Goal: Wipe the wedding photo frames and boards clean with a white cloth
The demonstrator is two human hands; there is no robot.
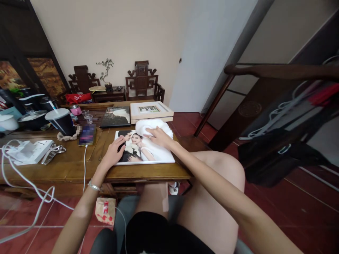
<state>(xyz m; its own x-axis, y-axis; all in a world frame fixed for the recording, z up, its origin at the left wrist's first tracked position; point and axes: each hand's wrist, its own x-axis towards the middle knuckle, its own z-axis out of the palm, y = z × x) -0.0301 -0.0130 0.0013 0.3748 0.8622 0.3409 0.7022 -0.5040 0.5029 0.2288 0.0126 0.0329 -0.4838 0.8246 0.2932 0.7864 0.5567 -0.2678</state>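
Observation:
A photo panel with a picture of a couple in wedding clothes lies flat near the table's front edge. My left hand rests flat on its left side, fingers stretched out. On the panel's upper right, my right hand presses a white fluffy cloth, with the fingers bent over it. The cloth is bunched and covers the panel's upper right corner. Part of it is hidden under the hand.
Behind the panel are a dark picture and a stack of light-framed pictures. To the left stand a phone on a cable, a lidded cup and a power strip. A wooden chair rail is at right.

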